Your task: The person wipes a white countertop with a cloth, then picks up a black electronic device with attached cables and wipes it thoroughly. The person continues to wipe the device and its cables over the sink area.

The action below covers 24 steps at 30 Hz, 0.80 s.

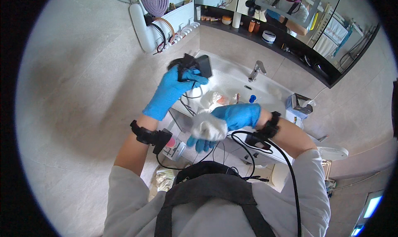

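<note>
My left hand [182, 77], in a blue glove, is closed around a black corded device [203, 65] with a blocky dark end, held up over the left end of the sink [222, 63]. Its exact kind is not clear from here. Lower and nearer to me, my right hand [236, 116], gloved in blue too, grips a bunched white cloth [209, 127]. Blue fingertips show below the cloth; the rest of the fingers are hidden. In the basin behind that hand are a crumpled whitish item [215, 99] and a small blue-topped object [252, 99].
A chrome faucet [257, 70] rises at the back of the sink. Toiletries stand on the dark shelf [286, 52] under the mirror. A tissue box [299, 105] sits at the right. Black cables [286, 162] hang by my right arm. A wall rack [176, 19] is at upper left.
</note>
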{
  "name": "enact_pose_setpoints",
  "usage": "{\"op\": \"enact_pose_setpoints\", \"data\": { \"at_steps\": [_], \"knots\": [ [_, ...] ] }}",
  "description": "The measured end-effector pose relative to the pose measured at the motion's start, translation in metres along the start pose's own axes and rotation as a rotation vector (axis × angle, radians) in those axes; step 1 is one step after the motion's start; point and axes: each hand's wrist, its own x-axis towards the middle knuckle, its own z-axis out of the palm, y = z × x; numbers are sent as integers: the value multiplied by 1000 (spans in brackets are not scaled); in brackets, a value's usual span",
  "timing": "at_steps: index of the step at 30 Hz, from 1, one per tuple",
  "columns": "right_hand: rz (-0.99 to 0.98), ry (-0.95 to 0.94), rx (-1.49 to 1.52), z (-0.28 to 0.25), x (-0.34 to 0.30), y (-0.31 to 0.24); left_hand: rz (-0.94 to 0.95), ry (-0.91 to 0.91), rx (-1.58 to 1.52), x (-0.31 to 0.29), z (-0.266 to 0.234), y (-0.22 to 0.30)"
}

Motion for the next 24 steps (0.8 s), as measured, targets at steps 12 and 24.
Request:
{"op": "enact_pose_setpoints", "data": {
  "at_steps": [12,24],
  "knots": [
    [212,503,179,-31,0,-38,24,143,596,-15,16,-22],
    [443,489,-952,-12,41,-49,130,262,606,-15,21,-30]
  ]
}}
